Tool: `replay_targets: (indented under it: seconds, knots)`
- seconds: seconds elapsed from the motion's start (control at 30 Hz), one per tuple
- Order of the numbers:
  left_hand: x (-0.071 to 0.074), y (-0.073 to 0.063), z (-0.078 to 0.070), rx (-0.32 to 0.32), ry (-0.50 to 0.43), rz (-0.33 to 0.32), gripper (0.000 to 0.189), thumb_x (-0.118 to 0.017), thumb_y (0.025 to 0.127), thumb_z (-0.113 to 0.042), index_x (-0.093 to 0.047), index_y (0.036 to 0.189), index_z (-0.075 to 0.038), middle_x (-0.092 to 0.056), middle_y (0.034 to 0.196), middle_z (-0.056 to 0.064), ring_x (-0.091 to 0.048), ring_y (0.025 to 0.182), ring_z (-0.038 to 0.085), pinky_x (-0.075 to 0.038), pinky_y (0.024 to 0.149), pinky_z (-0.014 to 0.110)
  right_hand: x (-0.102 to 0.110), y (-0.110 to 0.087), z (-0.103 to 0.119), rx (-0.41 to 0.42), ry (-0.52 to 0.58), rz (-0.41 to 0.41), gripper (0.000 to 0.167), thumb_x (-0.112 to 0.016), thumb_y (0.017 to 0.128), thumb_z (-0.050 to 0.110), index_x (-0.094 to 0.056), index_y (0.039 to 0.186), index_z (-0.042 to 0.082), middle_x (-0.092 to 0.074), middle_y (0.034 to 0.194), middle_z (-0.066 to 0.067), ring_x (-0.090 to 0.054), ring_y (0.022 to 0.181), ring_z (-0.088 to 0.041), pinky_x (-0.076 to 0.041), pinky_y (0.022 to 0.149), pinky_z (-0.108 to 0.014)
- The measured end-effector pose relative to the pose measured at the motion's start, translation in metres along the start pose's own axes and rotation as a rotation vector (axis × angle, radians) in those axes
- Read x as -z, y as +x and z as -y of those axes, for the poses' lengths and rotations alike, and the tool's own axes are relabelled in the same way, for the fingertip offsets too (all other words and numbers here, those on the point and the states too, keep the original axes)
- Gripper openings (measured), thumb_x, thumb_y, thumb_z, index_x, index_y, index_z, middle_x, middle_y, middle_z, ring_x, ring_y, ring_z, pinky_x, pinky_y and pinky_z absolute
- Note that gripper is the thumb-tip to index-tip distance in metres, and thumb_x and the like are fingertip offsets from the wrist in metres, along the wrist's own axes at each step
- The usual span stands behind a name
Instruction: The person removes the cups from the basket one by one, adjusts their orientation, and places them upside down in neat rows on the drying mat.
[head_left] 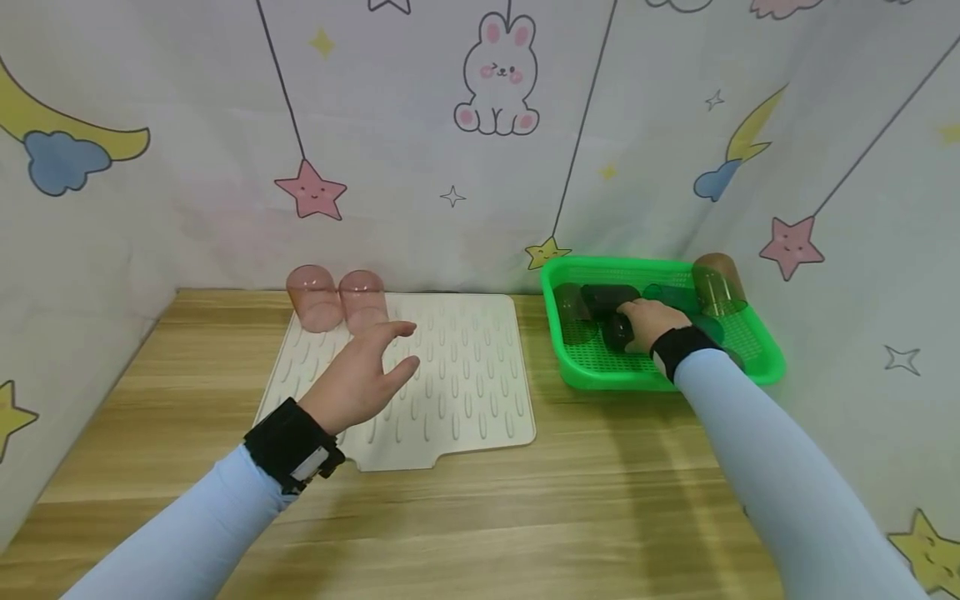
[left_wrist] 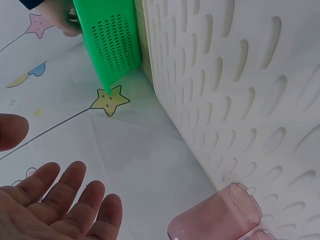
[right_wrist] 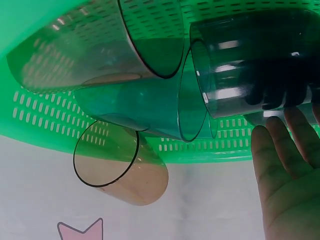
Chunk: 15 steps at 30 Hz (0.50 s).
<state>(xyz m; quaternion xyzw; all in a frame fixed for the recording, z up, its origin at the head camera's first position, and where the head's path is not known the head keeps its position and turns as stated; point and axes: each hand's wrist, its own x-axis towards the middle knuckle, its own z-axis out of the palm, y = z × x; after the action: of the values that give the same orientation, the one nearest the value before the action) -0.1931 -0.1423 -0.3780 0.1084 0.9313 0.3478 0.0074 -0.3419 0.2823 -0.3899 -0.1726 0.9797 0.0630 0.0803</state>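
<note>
My right hand is inside the green basket, by a dark see-through cup. In the right wrist view its nearly straight fingers are at the side of the dark cup. A teal cup and a greyish clear cup lie beside it, and an amber cup leans over the rim. My left hand hovers above the white drying mat, holding nothing, thumb and fingers apart. Two pink cups stand upside down at the mat's back left.
The basket stands at the back right of the wooden table, near the side curtain. A printed curtain hangs close behind the mat and basket. Another dark cup lies at the basket's back.
</note>
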Motion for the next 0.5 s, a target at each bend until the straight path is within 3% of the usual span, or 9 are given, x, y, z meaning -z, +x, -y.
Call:
replay_targets:
  seconds: [0.5]
  knots:
    - [-0.0010,0.0009,-0.0007,-0.018,0.001,0.001,0.050,-0.057,0.103,-0.025,-0.048,0.147,-0.003,-0.053,0.150,0.017,-0.048,0.141,0.035,-0.042,0.115,0.055,-0.0098,0.0061,-0.0047,0.000,-0.016,-0.007,0.070,-0.085,0.083,0.018,-0.053,0.143,0.000,-0.056,0.138,-0.027,-0.058,0.122,-0.047,-0.054,0.096,-0.058]
